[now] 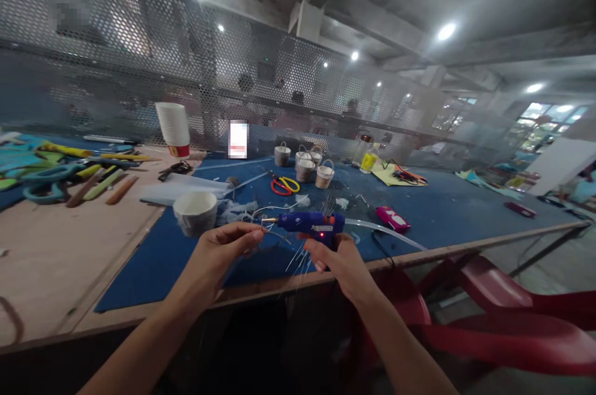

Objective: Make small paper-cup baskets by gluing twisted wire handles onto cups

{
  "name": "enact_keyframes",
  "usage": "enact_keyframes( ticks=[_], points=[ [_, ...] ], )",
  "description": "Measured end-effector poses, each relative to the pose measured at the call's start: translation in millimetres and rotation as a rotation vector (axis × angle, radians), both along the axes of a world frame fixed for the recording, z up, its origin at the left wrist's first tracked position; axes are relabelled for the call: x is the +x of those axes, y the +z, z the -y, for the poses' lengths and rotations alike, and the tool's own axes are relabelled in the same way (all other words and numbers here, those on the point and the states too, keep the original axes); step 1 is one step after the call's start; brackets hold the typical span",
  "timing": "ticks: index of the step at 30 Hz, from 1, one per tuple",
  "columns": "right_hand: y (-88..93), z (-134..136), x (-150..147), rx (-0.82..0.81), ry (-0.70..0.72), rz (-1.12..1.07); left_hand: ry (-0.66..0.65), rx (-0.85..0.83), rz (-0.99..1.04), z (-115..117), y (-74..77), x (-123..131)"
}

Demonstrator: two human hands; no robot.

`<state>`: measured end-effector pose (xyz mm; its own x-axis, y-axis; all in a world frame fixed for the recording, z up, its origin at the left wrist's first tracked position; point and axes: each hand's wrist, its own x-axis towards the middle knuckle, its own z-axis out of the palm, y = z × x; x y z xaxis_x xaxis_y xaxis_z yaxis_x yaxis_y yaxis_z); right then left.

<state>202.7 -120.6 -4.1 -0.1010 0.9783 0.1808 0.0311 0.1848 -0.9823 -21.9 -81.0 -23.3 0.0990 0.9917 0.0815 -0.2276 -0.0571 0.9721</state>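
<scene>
My right hand [336, 258] is wrapped round the handle of a blue hot glue gun [302, 221], whose nozzle points left. A clear glue stick [386, 230] runs out of its back, and a small red light glows on its side. At the nozzle tip, my left hand [235, 240] pinches a thin piece of wire [277, 233] between thumb and fingertips. Just behind my left hand stands a paper cup wrapped in greyish material [195, 213]. Below the gun, several thin wires [302, 258] stick out past the table edge.
Small handled buckets [305, 168] stand at the back, near red-and-yellow scissors [285, 185]. A stack of white paper cups [172, 125] and teal scissors [49, 184] are on the left. A pink box [392, 218] lies right of the gun. Red plastic chairs [488, 314] stand at the right.
</scene>
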Motion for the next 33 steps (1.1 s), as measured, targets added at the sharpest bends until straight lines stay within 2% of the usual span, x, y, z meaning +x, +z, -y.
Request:
enact_keyframes(
  ticks=[9,18,33],
  points=[
    [-2.6,6,-4,0.045,-0.114,0.121,0.073,0.033,-0.086,7,12.4,-2],
    [-12.3,8,-2,0.223,-0.092,0.259,0.078,0.064,-0.141,8,13.8,-1],
    [-13.0,9,-3,0.254,-0.108,0.187,0.076,0.059,-0.164,9,16.1,0]
  ],
)
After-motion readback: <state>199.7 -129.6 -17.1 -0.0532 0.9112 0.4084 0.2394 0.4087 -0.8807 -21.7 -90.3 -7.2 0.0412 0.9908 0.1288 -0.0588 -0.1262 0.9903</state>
